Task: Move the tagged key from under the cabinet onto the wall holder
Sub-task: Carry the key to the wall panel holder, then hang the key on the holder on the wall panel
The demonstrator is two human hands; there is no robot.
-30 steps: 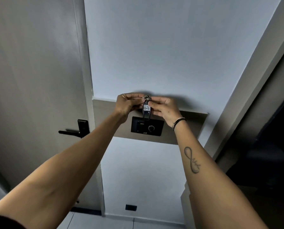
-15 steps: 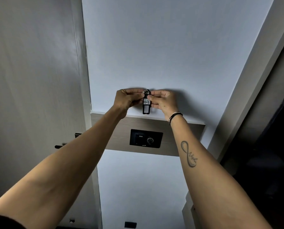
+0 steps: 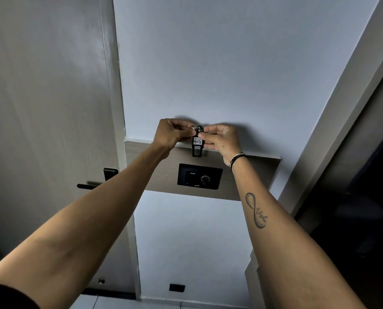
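Two bare hands meet at the white wall, just above the top edge of one flat wood-grain panel [image 3: 248, 175]. The left hand [image 3: 171, 133] pinches one small metal ring [image 3: 194, 127]; the right hand [image 3: 221, 140] pinches one black rectangular key tag [image 3: 197, 144] bearing a white label, "407". One glossy black control plate [image 3: 199, 176] with a round dial sits mid-panel. One black lever handle [image 3: 92, 185] juts from the matte door
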